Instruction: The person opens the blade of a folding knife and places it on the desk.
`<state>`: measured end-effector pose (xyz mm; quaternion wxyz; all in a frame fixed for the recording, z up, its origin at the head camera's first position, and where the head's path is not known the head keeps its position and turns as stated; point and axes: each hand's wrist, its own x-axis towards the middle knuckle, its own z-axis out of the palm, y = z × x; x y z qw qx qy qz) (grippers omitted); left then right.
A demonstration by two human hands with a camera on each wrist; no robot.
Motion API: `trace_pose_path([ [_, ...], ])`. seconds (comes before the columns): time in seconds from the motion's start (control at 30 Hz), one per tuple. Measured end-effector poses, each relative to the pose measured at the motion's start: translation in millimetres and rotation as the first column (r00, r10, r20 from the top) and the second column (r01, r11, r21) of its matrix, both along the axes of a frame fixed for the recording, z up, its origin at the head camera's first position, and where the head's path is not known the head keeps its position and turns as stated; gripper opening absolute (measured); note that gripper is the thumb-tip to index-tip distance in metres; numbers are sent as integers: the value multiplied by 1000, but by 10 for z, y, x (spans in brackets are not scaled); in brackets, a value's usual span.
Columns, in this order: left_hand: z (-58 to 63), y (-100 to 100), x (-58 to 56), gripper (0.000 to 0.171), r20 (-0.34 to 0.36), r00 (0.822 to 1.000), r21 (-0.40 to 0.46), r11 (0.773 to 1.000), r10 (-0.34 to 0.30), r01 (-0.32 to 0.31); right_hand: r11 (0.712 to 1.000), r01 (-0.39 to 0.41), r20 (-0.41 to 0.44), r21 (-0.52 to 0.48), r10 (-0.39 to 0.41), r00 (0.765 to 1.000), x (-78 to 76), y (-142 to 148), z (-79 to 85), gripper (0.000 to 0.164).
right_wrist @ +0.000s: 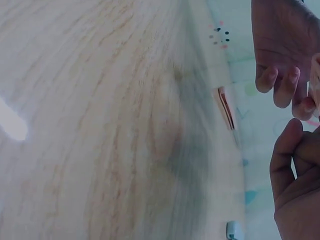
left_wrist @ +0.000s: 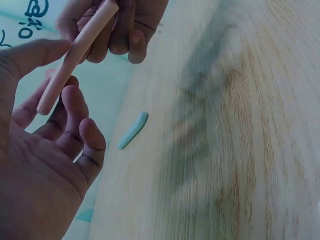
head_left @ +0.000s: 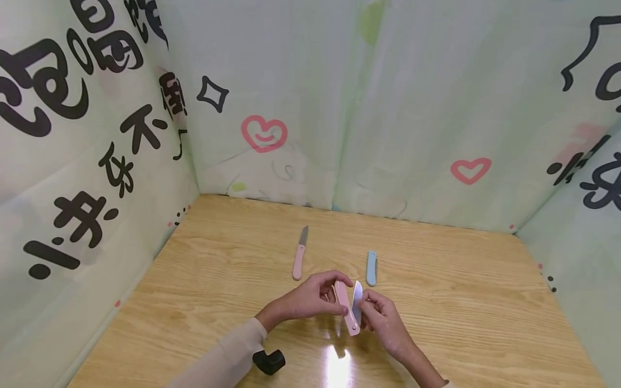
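A pink folding knife (head_left: 343,302) is held above the table between both hands, its blade (head_left: 357,293) swung partway out of the handle. My left hand (head_left: 315,296) pinches the pink handle between thumb and fingertips; in the left wrist view the handle (left_wrist: 75,60) slants up toward the other hand. With thumb and fingers, my right hand (head_left: 385,323) pinches the blade near the pivot end. Only a sliver of the pink handle (right_wrist: 315,85) shows at the right wrist view's edge. Beyond the hands lie an unfolded pink knife (head_left: 298,262) and a folded blue knife (head_left: 371,268).
The wooden table (head_left: 218,258) meets a pale green printed curtain (head_left: 398,118) at the back and both sides. A black wrist-worn piece (head_left: 269,362) sits by the left sleeve (head_left: 233,350). Light glares off the tabletop close to me.
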<state>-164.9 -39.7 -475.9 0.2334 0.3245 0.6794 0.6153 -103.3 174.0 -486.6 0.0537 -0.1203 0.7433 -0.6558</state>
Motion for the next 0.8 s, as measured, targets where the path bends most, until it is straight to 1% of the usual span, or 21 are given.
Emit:
trace_pose_path([
  [0.1,-15,-16,-6,56,5,1000,-1,1000,-20,20,999,40,8,-13,-40,999,7,-3,-20,22],
  [0.17,-29,-26,-7,57,2,1000,-1,1000,-21,21,997,71,18,-22,-70,997,8,-9,-30,22],
  [0.2,-37,-29,-8,56,0,1000,-2,1000,-12,12,996,89,23,-22,-88,996,7,-12,-33,22],
  [0.27,-54,-34,-8,52,-20,1000,-7,1000,22,-22,992,126,36,-24,-125,992,-2,-21,-33,23],
  [0.37,-66,-34,-3,46,-59,993,-8,994,104,-105,984,174,57,-32,-172,983,-20,-20,-21,24],
  [0.47,-69,-28,8,43,-94,978,0,982,187,-188,973,225,85,-55,-220,972,-40,-1,1,24],
  [0.6,-81,-14,24,40,-127,948,4,956,293,-295,958,266,106,-104,-255,961,-57,37,22,26],
  [0.7,-100,-10,26,40,-130,923,11,931,362,-364,952,279,100,-128,-267,958,-60,60,22,28],
  [0.8,-117,-17,22,40,-121,905,25,913,408,-408,945,295,97,-139,-283,954,-57,74,5,27],
])
